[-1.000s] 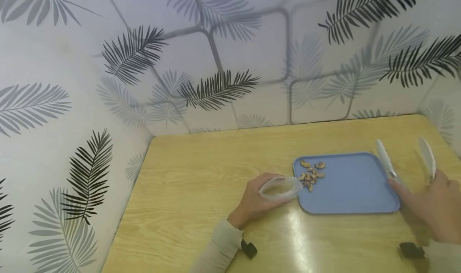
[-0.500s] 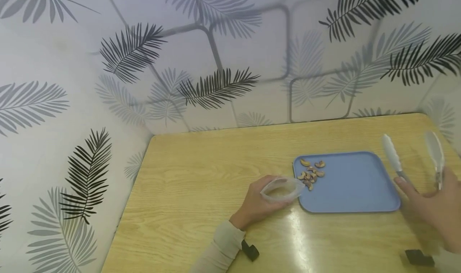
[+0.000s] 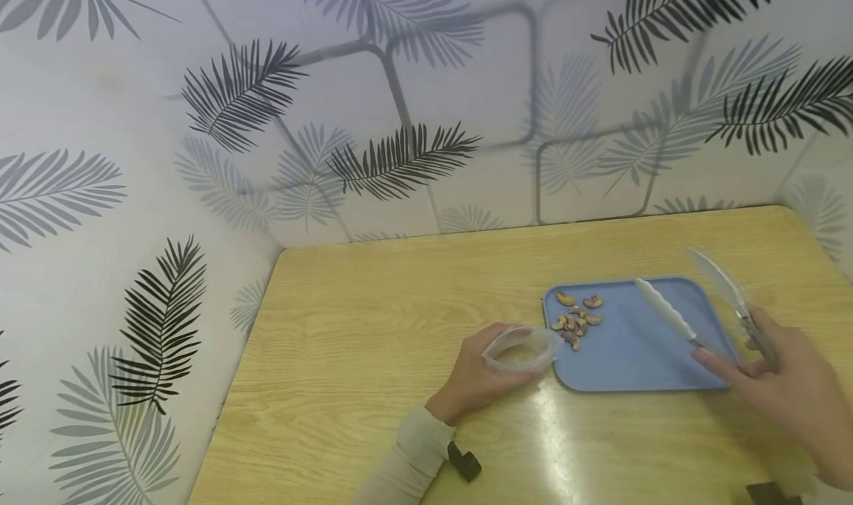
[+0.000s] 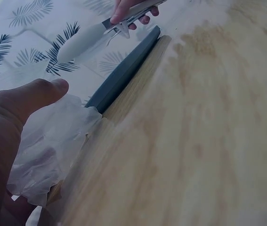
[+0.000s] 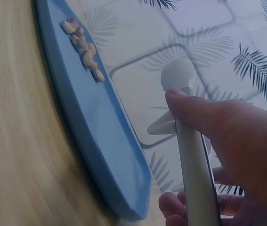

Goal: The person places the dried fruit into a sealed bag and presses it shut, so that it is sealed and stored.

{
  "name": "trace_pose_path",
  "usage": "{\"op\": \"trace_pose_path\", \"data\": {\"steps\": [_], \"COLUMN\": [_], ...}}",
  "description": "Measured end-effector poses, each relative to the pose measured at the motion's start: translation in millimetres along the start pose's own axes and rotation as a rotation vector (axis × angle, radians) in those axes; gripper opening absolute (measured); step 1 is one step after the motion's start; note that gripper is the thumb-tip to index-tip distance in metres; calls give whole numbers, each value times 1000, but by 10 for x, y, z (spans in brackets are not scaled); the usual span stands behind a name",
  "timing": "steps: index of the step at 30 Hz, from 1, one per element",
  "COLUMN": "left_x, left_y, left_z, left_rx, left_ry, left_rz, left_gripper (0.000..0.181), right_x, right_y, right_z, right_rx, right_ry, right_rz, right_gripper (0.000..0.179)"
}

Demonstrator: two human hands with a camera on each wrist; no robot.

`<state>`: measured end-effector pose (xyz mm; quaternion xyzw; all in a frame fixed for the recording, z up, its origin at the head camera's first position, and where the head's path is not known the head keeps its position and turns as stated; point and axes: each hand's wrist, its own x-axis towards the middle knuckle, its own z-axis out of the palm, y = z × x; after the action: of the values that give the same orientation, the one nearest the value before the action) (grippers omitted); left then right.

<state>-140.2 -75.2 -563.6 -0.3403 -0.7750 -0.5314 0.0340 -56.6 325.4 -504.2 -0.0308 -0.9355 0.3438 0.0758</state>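
A clear plastic bag (image 3: 523, 349), its mouth spread wide, is held by my left hand (image 3: 474, 375) just left of the blue tray (image 3: 653, 364). In the left wrist view the thumb (image 4: 39, 94) lies along the crumpled bag (image 4: 62, 136). My right hand (image 3: 786, 386) grips a pair of tongs (image 3: 760, 335) with white tips, spread apart above the tray's right side. Several cashews (image 3: 576, 323) lie clustered at the tray's left end; the right wrist view shows cashews (image 5: 84, 49) there too. The bag's inside is hard to make out.
The wooden table (image 3: 346, 342) carries the tray on its right half. A leaf-patterned wall (image 3: 413, 105) stands right behind the table and along its left side.
My right hand first shifted slightly right, then swung the tongs left over the tray, their tips still apart. The left hand and bag have barely moved; the cashews stay in place.
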Motion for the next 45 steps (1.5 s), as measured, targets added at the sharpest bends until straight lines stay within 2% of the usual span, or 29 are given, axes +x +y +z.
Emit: {"op": "trace_pose_path", "data": {"steps": [2, 4, 10, 15, 20, 33, 41, 45], "left_x": [-4, -7, -8, -9, -7, -11, -11, -8], "left_y": [-2, -8, -23, -21, -15, -25, -17, -14], "left_z": [-9, -13, -7, 3, 9, 10, 0, 2], "left_rx": [-9, -12, 1, -2, -6, -3, 1, 5], "left_ry": [-4, -8, -12, -15, -20, -19, -26, -26], "left_rz": [-8, -10, 0, -7, 1, -11, -7, -12], "left_gripper": [63, 64, 65, 65, 66, 68, 67, 69], "right_x": [-2, -9, 52, 167, 283, 478, 492, 456], "right_y": [-43, -88, -143, -115, -116, -137, -145, -144], "right_z": [45, 82, 163, 188, 167, 133, 97, 92], "right_rx": [-46, -99, -140, -185, -250, -315, -334, -322], "right_ry": [30, 36, 37, -27, -77, -177, -224, -210], "right_rz": [-28, -25, -77, -137, -155, -223, -149, -139], "right_gripper": [81, 94, 81, 73, 71, 67, 62, 62]}}
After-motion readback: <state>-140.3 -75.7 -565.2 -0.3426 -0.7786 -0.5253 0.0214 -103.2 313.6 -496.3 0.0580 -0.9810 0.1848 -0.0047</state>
